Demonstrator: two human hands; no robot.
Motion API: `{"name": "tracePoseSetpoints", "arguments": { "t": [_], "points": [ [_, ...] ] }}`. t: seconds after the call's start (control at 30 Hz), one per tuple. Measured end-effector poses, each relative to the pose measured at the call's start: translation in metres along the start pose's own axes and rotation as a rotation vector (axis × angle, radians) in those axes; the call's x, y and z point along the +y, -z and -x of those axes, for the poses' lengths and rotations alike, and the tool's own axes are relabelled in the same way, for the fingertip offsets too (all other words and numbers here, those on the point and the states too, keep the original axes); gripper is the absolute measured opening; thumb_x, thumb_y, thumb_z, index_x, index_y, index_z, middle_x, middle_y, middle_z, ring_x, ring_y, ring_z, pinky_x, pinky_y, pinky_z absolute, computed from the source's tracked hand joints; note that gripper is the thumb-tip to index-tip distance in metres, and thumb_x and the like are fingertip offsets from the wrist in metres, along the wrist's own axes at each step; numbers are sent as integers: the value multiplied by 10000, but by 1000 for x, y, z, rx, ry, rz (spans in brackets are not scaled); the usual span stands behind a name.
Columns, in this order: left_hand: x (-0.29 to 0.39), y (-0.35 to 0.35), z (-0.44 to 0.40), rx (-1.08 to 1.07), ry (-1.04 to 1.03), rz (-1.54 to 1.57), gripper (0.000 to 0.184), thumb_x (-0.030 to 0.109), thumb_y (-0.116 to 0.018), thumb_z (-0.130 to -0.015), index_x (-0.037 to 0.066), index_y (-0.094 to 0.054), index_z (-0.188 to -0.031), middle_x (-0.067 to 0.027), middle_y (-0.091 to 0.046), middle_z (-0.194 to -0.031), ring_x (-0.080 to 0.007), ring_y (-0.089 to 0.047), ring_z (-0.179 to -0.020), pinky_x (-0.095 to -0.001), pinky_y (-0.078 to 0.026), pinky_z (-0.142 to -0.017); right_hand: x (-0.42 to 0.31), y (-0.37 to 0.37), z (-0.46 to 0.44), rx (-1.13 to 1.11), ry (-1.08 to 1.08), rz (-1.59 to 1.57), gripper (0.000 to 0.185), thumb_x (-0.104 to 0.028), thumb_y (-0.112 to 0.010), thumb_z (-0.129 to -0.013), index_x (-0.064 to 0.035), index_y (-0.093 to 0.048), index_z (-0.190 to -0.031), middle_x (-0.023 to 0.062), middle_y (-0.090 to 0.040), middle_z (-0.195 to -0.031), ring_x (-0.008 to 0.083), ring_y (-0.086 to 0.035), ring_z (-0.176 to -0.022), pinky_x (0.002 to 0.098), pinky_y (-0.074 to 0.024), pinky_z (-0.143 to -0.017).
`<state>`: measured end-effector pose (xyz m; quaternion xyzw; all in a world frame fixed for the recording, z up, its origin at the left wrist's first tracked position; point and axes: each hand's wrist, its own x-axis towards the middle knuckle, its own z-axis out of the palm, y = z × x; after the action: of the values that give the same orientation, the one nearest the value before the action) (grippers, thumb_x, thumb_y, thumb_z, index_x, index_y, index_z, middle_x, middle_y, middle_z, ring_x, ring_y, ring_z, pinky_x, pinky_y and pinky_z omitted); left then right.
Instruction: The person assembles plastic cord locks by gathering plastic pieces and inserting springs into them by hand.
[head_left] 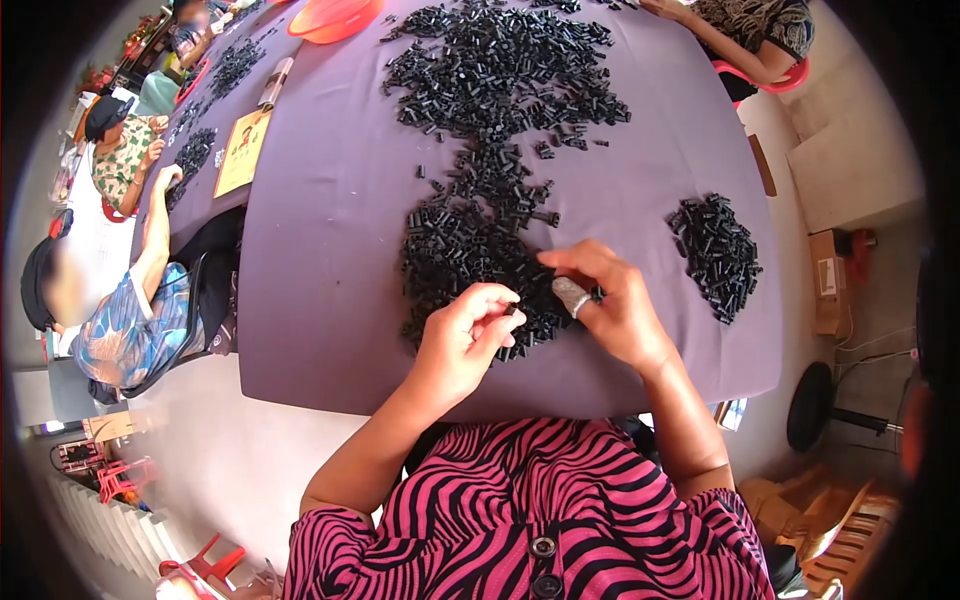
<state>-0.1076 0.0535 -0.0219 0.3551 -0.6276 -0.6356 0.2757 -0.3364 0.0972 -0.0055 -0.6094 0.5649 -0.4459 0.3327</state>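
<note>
Purple-covered desk [320, 250] is heaped with black pieces [465, 240] below both grips. One piece [511, 309] is pinched by the left grip [462, 338]; the right grip [622, 312] is held parted. Beyond, an orange bowl [334, 22] is seen, contents unclear.

It looks like a small informal workshop, for hand assembly or sorting. A broad bench under a purple-grey cloth [330, 200] carries loose heaps of small black cylindrical parts [500, 60], and people in dark caps [130, 330] sit working along a second cloth-covered bench [215, 105]. Red plastic chairs [215, 562] and a brown cardboard box [829, 283] stand around on what seems, through the distorted edges, a plain pale floor [230, 450].
</note>
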Motion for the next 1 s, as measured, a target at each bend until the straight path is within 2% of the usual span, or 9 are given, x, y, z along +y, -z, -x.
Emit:
{"name": "tracePoseSetpoints", "arguments": {
  "t": [0.07, 0.17, 0.2, 0.3, 0.4, 0.7, 0.9, 1.0],
  "points": [
    [1, 0, 2, -9, 20, 13, 172, 56, -620, -1043, 10, -634, -1208, -67, -736, -1027, -88, -657, -822, -249, -543, -752, -9, 4, 7, -68, 41, -20, 243, 85, -673, -898, 3, -690, -1126, 87, -640, -1017, 180, -654, -917, 291, -524, -843],
    [2, 0, 3, -26, 75, 102, 170, 55, -624, -1040, 8, -647, -1202, -72, -743, -1036, -90, -660, -832, -253, -548, -762, 4, -8, 19, -66, -136, -409, 227, 72, -672, -926, 1, -673, -1142, 51, -630, -1034, 145, -644, -948, 283, -523, -885],
    [2, -1, 3, -20, 97, 130, 168, 55, -625, -1039, 7, -650, -1199, -73, -745, -1035, -91, -660, -834, -254, -549, -765, 2, -6, 21, -94, -167, -470, 216, 58, -666, -955, -5, -656, -1161, 20, -619, -1050, 107, -624, -982, 275, -516, -918],
    [5, -3, 5, -40, 142, 141, 170, 61, -629, -1039, 0, -656, -1196, -72, -746, -1032, -94, -659, -840, -257, -549, -778, 11, -14, 25, -36, -57, -538, 209, 64, -660, -961, -13, -647, -1155, 11, -618, -1072, 87, -613, -1010, 270, -511, -913],
    [5, -5, 7, -65, 131, 104, 183, 71, -634, -1041, -7, -660, -1204, -68, -744, -1032, -93, -654, -847, -259, -548, -783, 16, -16, 30, -97, -142, -699, 199, 71, -657, -962, -11, -636, -1142, 0, -630, -1068, 83, -618, -997, 264, -512, -899],
    [10, -11, 8, -100, 102, -14, 206, 90, -638, -1045, -20, -669, -1216, -58, -731, -999, -87, -636, -839, -256, -543, -767, 4, -13, 32, -170, -254, -728, 179, 96, -645, -952, 8, -637, -1108, 8, -649, -1008, 99, -651, -977, 267, -536, -880],
    [19, -8, 13, -121, 129, -26, 215, 101, -632, -1048, -26, -671, -1217, -55, -728, -970, -84, -620, -791, -245, -528, -745, 2, -13, 37, -118, -158, -560, 170, 118, -665, -919, 16, -671, -1054, 44, -630, -1060, 134, -666, -995, 292, -557, -894],
    [22, -8, 15, -148, 150, 36, 214, 104, -628, -1049, -25, -673, -1213, -54, -728, -958, -82, -614, -777, -243, -523, -735, 3, -13, 39, -119, -127, -620, 186, 122, -670, -909, 13, -672, -1060, 50, -626, -1074, 137, -661, -1008, 292, -554, -890]
  ]
}}
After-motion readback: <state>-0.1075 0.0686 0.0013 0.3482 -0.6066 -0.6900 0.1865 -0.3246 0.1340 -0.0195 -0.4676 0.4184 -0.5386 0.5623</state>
